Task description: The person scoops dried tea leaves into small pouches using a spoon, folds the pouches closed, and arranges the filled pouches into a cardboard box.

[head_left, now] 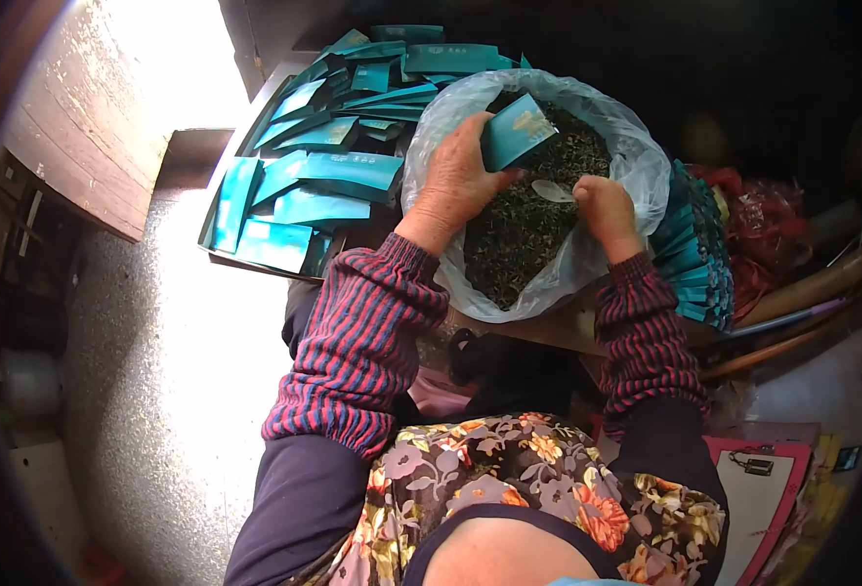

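My left hand (456,184) grips a teal packet (515,135) over the open plastic bag (643,161). Dark dried leaves (509,256), looking like loose tea, fill this clear bag. My right hand (608,212) is closed around the end of a small pale spoon (551,190), whose bowl sits just above the leaves. I cannot tell whether the spoon carries any leaves. The packet's mouth is not clearly visible from here.
Many teal packets (353,176) lie heaped in a tray (206,227) to the left. A tight row of teal packets (696,244) stands right of the bag, beside red plastic bags (765,220). Wooden sticks (802,285) and a pink-edged board (748,498) are at the right.
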{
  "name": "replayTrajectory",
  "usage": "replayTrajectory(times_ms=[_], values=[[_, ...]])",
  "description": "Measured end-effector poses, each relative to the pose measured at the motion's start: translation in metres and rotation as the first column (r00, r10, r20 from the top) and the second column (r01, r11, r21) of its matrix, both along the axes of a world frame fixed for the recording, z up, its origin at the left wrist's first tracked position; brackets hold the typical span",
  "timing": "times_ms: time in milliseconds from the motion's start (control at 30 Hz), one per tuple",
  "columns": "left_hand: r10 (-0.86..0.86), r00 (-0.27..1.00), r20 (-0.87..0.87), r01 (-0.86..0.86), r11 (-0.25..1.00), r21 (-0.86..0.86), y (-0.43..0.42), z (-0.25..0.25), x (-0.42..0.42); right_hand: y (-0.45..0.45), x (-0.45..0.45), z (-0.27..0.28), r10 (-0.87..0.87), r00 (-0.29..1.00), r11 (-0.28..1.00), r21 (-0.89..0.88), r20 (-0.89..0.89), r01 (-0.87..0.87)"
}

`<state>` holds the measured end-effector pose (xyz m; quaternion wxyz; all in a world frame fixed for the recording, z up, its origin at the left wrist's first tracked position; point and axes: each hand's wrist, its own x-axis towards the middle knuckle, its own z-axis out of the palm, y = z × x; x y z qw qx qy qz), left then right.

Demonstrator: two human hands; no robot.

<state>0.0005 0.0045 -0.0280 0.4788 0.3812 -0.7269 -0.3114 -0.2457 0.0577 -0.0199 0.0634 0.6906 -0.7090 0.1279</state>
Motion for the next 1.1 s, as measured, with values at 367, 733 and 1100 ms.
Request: replayTrajectory(times_ms=[367,733,1100], values=[[0.147,0.985,-0.087,-0.162,0.965,-0.206,-0.003,-0.008,-0.007,-0.019,0.106,0.078,0.381,0.884,0.861,-0.453,0.272,-0.232],[0.173,0.973,-0.154,-0.210,0.940,-0.268,-0.007,-0.002,-0.001,-0.024,0.099,0.096,0.357,0.864,0.868,-0.468,0.355,-0.166],[-0.100,0.816,-0.569,0.330,0.890,0.315,-0.013,0.001,0.011,-0.019,0.096,0.092,0.438,0.887,0.745,-0.612,0.148,-0.266]])
